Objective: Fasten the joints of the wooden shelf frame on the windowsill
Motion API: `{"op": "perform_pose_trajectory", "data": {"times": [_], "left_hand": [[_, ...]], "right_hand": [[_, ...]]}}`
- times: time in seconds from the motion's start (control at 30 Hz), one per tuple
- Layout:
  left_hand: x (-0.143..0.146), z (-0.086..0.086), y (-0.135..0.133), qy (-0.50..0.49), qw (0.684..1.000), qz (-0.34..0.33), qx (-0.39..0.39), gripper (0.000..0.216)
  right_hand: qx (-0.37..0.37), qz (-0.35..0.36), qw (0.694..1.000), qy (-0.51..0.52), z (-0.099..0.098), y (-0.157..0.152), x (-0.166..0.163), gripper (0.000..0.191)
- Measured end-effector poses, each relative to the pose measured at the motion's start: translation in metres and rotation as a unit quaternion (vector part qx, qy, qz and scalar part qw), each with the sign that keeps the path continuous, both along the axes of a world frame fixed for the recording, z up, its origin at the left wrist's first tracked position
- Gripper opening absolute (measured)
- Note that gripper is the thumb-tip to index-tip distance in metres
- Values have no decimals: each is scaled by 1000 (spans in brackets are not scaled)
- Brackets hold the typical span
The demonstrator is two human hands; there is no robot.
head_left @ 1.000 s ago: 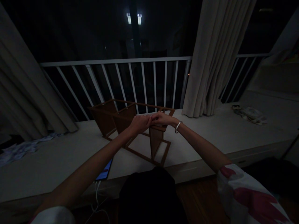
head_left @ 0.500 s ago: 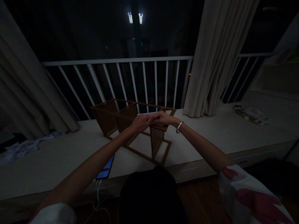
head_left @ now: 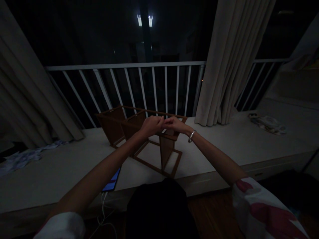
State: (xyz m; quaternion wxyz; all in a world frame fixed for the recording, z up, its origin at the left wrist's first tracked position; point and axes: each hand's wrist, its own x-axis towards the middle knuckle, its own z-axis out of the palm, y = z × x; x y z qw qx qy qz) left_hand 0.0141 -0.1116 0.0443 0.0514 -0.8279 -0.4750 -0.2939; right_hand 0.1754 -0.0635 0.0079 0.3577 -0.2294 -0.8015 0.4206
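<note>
At a dark window (head_left: 99, 33), your left hand (head_left: 152, 126) and right hand (head_left: 176, 125) meet above the right end of a brown wooden shelf rack (head_left: 131, 130), which lies on its side on the pale bench (head_left: 209, 146) before a white railing (head_left: 127, 65). Your fingers (head_left: 168, 121) are curled and drawn together as in a pinch, though whether they grip a small part or the wood itself cannot be told. Laid this way, the rack probably rests steady on its long rails (head_left: 149, 165), panels (head_left: 166, 154) upright, its end within easy reach of both hands. A lit smartphone (head_left: 111, 181) sits at the bench's front edge, partly hidden by your left arm (head_left: 99, 174), presumably there because a white cable (head_left: 103, 207) runs up to it from below
</note>
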Motion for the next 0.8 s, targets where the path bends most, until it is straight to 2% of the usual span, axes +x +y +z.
{"op": "perform_pose_trajectory", "data": {"times": [0.1,0.27,0.37,0.53,0.63,0.8], "left_hand": [[-2,-2,4,-32,999,1,-7,51],[-15,-14,23,-86,993,-1,-79,45],[-23,-18,31,-151,986,9,-62,35],[-29,-22,32,-171,980,-91,-50,31],[-28,-25,33,-175,978,-100,-55,31],[-30,-25,42,-221,955,-120,-158,38]], "right_hand": [[-16,6,1000,14,-1,0,1,34],[-7,13,999,38,-1,0,2,33],[14,4,999,39,-1,0,2,35],[42,-67,997,18,-5,7,2,38],[51,-99,994,19,-8,12,0,37],[63,-169,983,35,-12,17,-3,36]]}}
